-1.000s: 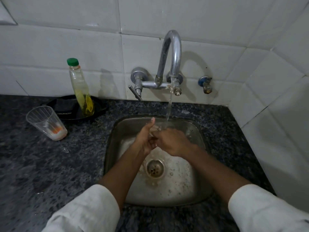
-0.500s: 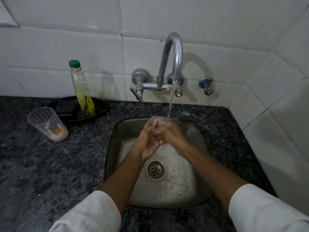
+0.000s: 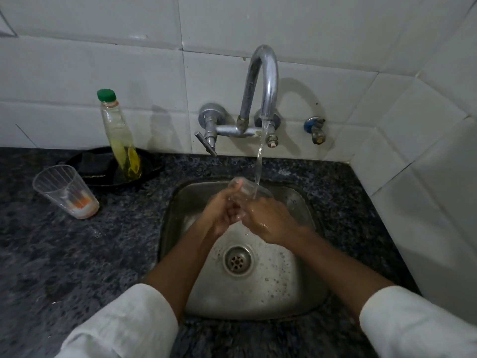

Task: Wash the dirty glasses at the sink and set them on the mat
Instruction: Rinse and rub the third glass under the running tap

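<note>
Glass rinsed under running tap, over sink.
Left hand (image 3: 219, 210) and right hand (image 3: 268, 219) curl fingers around a clear glass (image 3: 241, 188), water striking just beyond the fingertips. Second dirty glass (image 3: 67, 190) stands well left of them on the counter (image 3: 64, 249), beside soap bottle (image 3: 120, 136).

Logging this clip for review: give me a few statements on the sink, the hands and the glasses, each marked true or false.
1. Water is running from the tap. True.
2. Both hands hold a clear glass under the stream, left hand and right hand. True.
3. The second glass on the counter is clean. False: it has orange and whitish residue at the bottom.
4. The soap bottle has a red cap. False: the cap is green.
5. The second glass stands inside the sink. False: it stands on the dark counter, left of the sink.
</note>
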Demonstrator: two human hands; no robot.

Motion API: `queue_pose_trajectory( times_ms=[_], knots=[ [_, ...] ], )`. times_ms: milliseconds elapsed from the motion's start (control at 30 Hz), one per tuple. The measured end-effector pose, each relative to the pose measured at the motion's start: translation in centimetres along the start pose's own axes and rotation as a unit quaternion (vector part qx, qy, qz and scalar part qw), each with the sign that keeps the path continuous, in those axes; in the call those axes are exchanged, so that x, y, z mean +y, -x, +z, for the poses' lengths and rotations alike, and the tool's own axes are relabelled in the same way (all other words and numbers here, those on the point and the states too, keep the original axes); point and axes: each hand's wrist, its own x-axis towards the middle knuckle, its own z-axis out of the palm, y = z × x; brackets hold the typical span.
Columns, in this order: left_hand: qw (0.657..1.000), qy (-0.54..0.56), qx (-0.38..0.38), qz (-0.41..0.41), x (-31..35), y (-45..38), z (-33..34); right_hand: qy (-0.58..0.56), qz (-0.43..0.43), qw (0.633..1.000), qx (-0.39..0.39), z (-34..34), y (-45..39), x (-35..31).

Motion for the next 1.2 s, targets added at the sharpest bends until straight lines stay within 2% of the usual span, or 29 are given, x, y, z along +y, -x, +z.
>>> queue_pose_trajectory(
  times_ms=[33, 67, 167, 200, 267, 300, 333, 367, 400, 467, 500, 533, 600, 633, 700, 733, 767, 800, 833, 867, 933, 967, 1000, 1033, 1067, 1100, 1133, 1167, 1200],
  knots=[
    [1.0, -0.02, 0.01, -0.013, -0.1, 0.2, 0.1, 0.003, 0.006, 1.0, -0.004, 0.2, 0.0, 0.4],
    [1.0, -0.006, -0.005, -0.005, -0.3, 0.6, 0.2, -0.089, 0.042, 0.995, 0.013, 0.0, -0.2, -0.1],
    [0.985, 0.151, -0.072, 0.043, -0.9, 1.1, 0.7, -0.437, 0.146, 0.88, 0.117, -0.6, -1.0, -2.0],
    [0.985, 0.148, -0.073, 0.05, -0.8, 0.8, 0.6, -0.418, 0.117, 0.893, 0.121, -0.8, -0.9, -1.9],
    [0.999, 0.037, -0.026, 0.025, -0.1, 0.4, 0.2, -0.149, 0.012, 0.988, 0.029, -0.3, -0.4, -0.9],
    [1.0, -0.029, 0.0, 0.001, 0.1, 0.2, 0.0, -0.034, 0.005, 0.999, -0.021, -0.3, -0.1, -0.3],
    [0.998, -0.06, 0.021, -0.011, -0.2, 0.1, 0.0, -0.005, 0.008, 0.999, -0.038, -0.1, 0.1, 0.4],
    [0.998, -0.059, 0.021, -0.011, -0.5, 0.2, -0.1, -0.063, 0.033, 0.997, -0.018, 0.1, -0.1, 0.4],
    [1.0, -0.028, 0.007, 0.007, -0.7, 0.5, 0.0, -0.193, 0.081, 0.978, 0.015, 0.1, -0.4, 0.0],
    [0.994, 0.092, -0.047, 0.043, -1.4, 0.9, 0.4, -0.473, 0.192, 0.856, 0.079, 0.0, -1.6, -1.5],
    [0.986, 0.152, -0.061, 0.043, -1.5, 0.7, 0.3, -0.507, 0.196, 0.833, 0.104, -0.1, -1.7, -2.2],
    [0.983, 0.171, -0.052, 0.041, -1.4, 0.4, 0.2, -0.441, 0.148, 0.877, 0.118, -0.2, -1.5, -2.2],
    [0.994, 0.102, -0.022, 0.033, -0.4, 0.0, 0.0, -0.116, 0.016, 0.993, 0.034, 0.1, -1.0, -1.6],
    [0.999, 0.048, -0.01, 0.015, -0.2, -0.1, 0.0, 0.014, -0.003, 1.0, -0.017, 0.0, -0.8, -1.1],
    [0.999, 0.021, -0.02, -0.016, -0.4, 0.1, -0.4, 0.004, 0.026, 0.999, -0.042, -0.3, -0.9, -0.7],
    [0.998, 0.059, -0.034, -0.005, -0.5, 0.6, -0.3, -0.116, 0.077, 0.99, -0.028, -0.3, -1.2, -1.0],
    [0.992, 0.114, -0.044, 0.016, -0.8, 1.0, -0.3, -0.294, 0.144, 0.945, 0.015, -0.2, -1.6, -1.4],
    [0.987, 0.152, -0.048, 0.032, -1.1, 0.9, -0.5, -0.474, 0.203, 0.855, 0.055, -0.4, -1.9, -2.0],
    [0.983, 0.169, -0.052, 0.045, -1.1, 0.9, -0.6, -0.548, 0.216, 0.804, 0.078, -0.6, -1.7, -2.4],
    [0.986, 0.157, -0.034, 0.052, -0.9, 0.7, -0.7, -0.526, 0.187, 0.825, 0.087, -0.6, -1.4, -2.3],
    [0.997, 0.069, 0.022, 0.028, 0.1, 0.4, -0.9, -0.191, 0.055, 0.98, 0.011, -0.3, -0.7, -1.7],
    [0.999, 0.006, 0.047, 0.003, 0.6, 0.5, -0.6, -0.022, 0.019, 0.999, -0.018, -0.2, -0.5, -1.1],
    [0.997, -0.035, 0.063, -0.013, 0.6, 0.5, -0.5, 0.035, 0.013, 0.999, -0.032, -0.1, -0.3, -0.6],
    [0.997, -0.043, 0.058, -0.022, 0.4, 0.7, -0.4, -0.005, 0.033, 0.999, -0.024, 0.2, -0.5, -0.6],
    [0.999, -0.022, 0.032, -0.017, 0.1, 1.1, -0.1, -0.14, 0.087, 0.986, -0.002, 0.1, -0.8, -1.2],
    [0.999, 0.036, 0.0, -0.007, -0.4, 1.3, 0.2, -0.331, 0.154, 0.93, 0.046, 0.4, -1.4, -1.6],
    [0.994, 0.109, -0.024, 0.006, -1.0, 1.4, 0.4, -0.496, 0.216, 0.838, 0.075, 0.3, -1.8, -2.1],
    [0.985, 0.165, -0.042, 0.019, -1.4, 1.4, 0.4, -0.579, 0.229, 0.777, 0.094, 0.4, -1.8, -2.4],
    [0.984, 0.172, -0.049, 0.028, -1.4, 1.1, 0.2, -0.556, 0.199, 0.801, 0.094, 0.8, -1.6, -2.1]
  ],
)
